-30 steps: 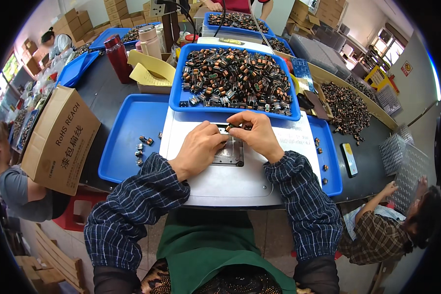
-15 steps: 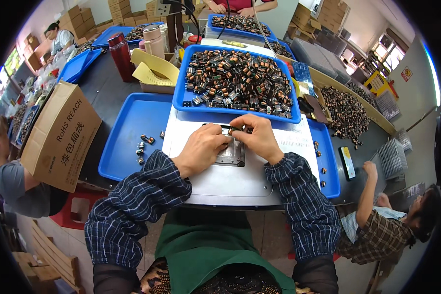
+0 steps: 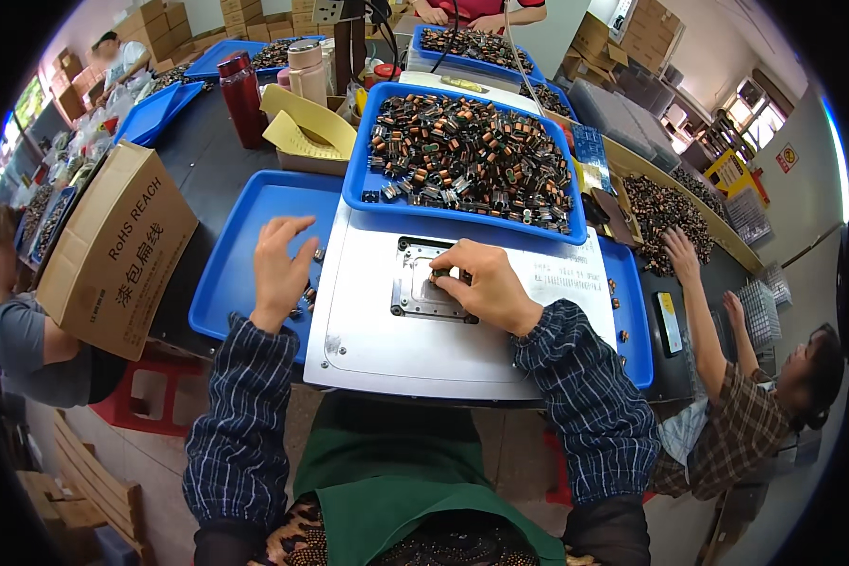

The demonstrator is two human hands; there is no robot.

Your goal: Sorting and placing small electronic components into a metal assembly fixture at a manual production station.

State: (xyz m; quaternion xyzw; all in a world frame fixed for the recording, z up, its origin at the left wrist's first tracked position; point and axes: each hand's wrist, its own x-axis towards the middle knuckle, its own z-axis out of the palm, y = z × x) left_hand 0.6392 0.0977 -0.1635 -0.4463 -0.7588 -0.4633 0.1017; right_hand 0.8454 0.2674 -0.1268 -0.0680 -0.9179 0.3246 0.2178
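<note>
Your right hand pinches a small coil part between thumb and fingers, directly over the metal fixture beneath that grip. Left of it, your left hand spreads its fingers above a flat blue tray; beyond the grip sits a heaped blue tray.

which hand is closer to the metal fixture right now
Right: the right hand is over the metal fixture, pinching a small component; the left hand is off leftward, over a blue tray.
</note>
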